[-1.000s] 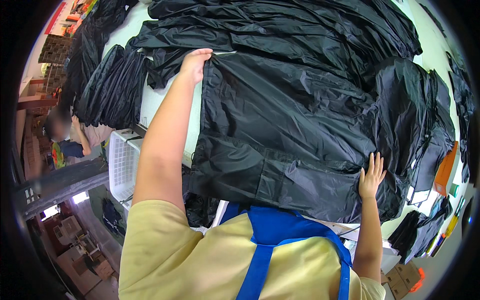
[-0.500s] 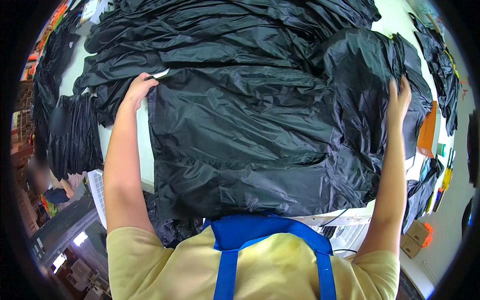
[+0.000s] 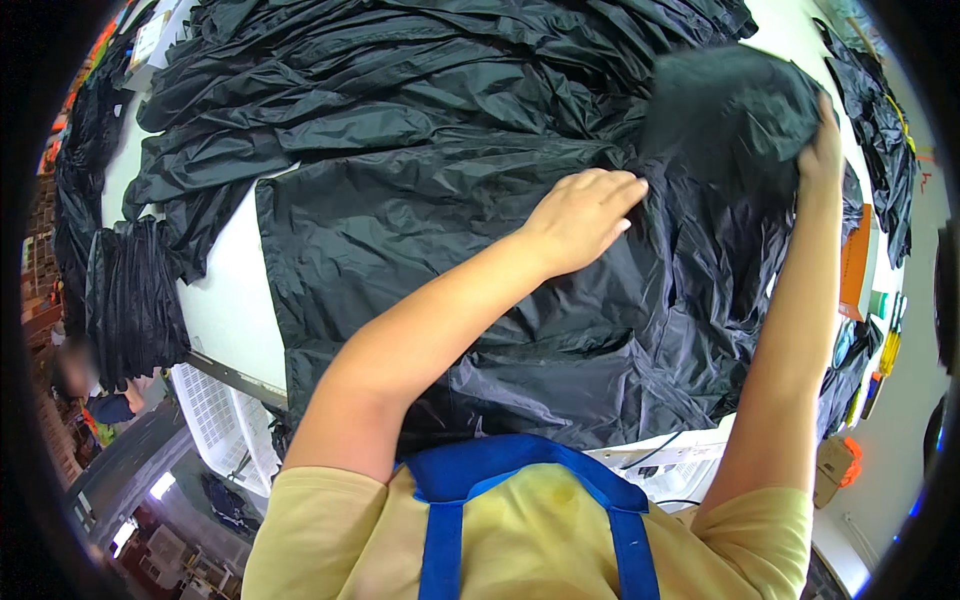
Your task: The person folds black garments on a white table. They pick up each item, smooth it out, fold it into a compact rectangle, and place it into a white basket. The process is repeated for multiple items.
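Note:
A black garment (image 3: pixel 400 240) of thin, shiny, creased fabric lies spread before me, with a slit like a pocket opening near its lower part. My left hand (image 3: pixel 585 220) rests on it right of the middle, palm down, fingers stretched forward and thumb apart. At the far right my right hand (image 3: pixel 822 150) grips the edge of a bunched, rounded part of the black fabric (image 3: pixel 735 110). That part is raised and smeared by motion. Some of the right hand's fingers are hidden behind the cloth.
A large heap of similar black fabric (image 3: pixel 400 80) covers the far side of the white table (image 3: pixel 230 310). More black fabric (image 3: pixel 130 300) hangs at the left. An orange box (image 3: pixel 856 262) stands at the right. A white plastic crate (image 3: pixel 215 415) sits below the left edge. Another person (image 3: pixel 110 405) is far left.
My left hand has let go of the garment's upper left corner and crossed to right of its middle. My right hand has moved up and slightly right, lifting the bunched fabric.

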Available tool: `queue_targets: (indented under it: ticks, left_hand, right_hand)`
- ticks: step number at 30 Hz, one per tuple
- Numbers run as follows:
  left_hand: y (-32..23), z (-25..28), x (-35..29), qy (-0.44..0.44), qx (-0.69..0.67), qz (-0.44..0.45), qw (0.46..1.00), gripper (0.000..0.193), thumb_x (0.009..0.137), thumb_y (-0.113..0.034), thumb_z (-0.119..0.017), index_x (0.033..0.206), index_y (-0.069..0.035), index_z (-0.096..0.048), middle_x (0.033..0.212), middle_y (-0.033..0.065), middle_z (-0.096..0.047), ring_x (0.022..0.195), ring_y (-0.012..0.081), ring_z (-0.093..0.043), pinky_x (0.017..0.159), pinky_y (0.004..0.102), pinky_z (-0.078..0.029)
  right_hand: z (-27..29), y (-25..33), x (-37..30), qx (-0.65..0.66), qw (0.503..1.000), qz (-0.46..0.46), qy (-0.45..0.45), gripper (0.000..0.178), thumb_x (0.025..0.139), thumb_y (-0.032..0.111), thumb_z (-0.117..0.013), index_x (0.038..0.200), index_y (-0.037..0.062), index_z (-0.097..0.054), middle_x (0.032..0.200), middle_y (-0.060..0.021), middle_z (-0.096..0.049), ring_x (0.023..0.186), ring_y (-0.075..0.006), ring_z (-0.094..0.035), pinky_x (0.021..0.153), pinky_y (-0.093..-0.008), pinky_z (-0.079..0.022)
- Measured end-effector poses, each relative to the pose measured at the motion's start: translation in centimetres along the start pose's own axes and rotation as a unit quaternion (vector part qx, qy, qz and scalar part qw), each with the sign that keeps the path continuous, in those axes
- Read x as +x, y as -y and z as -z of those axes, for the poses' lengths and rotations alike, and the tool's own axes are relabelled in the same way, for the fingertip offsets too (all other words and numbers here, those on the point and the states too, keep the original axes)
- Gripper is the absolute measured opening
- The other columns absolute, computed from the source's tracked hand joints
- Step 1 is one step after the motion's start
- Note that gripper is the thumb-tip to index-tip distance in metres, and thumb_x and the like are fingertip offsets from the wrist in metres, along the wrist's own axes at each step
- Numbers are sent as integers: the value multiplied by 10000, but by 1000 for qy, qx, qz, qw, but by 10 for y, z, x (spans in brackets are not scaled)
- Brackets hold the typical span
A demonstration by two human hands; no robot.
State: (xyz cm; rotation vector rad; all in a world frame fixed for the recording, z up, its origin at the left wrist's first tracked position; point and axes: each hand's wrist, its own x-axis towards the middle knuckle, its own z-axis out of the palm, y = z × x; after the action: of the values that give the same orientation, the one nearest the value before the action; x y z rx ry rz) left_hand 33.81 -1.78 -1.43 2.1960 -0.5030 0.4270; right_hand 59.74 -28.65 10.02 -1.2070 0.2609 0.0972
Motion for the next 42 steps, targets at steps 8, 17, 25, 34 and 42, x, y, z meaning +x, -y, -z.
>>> queue_targets:
  ticks: [8, 17, 25, 34, 42]
  left_hand:
    - [-16, -4, 38, 172, 120, 259, 943, 604, 842, -386, -621, 1398, -281, -410, 1235, 149, -463, 1078, 328, -482, 901, 419, -439]
    - [-10, 1, -65, 257, -21, 83, 963, 637, 865, -360, -591, 1404, -89, -387, 1472, 167, -327, 1347, 297, -332, 1114, 400, -264]
    - [-31, 165, -89, -48, -70, 289, 954, 382, 847, -163, -652, 1186, -14, -556, 1143, 153, -607, 949, 219, -630, 860, 367, -500]
    - [52, 212, -105, 128, 312, 383, 860, 77, 852, -182, -606, 888, -114, -606, 808, 119, -667, 791, 337, -644, 688, 445, -500]
    - [0, 75, 47, 160, 12, 243, 957, 304, 890, -317, -612, 1034, -54, -661, 952, 143, -676, 883, 246, -661, 789, 328, -508]
  right_hand:
    - [-56, -18, -167, -302, 883, 323, 159, 290, 856, 195, -572, 1105, 54, -615, 1275, -159, -546, 1178, -312, -514, 1055, -462, -360]
    - [-59, -87, -251, -679, 562, 263, 392, 752, 592, 257, -812, 1282, 156, -533, 1240, -104, -562, 1110, -302, -544, 971, -462, -386]
    - [83, -80, -241, -737, 613, 231, 165, 898, 547, 28, -781, 1358, 151, -417, 1263, -150, -472, 1162, -362, -474, 983, -443, -384]
    - [172, -113, -227, -723, 578, 366, 96, 407, 551, -101, -531, 927, 53, -521, 825, -133, -488, 812, -351, -514, 739, -412, -429]
    - [163, -103, -234, -709, 561, 393, 166, 373, 524, -62, -565, 876, 60, -538, 837, -114, -478, 812, -326, -509, 708, -401, -443]
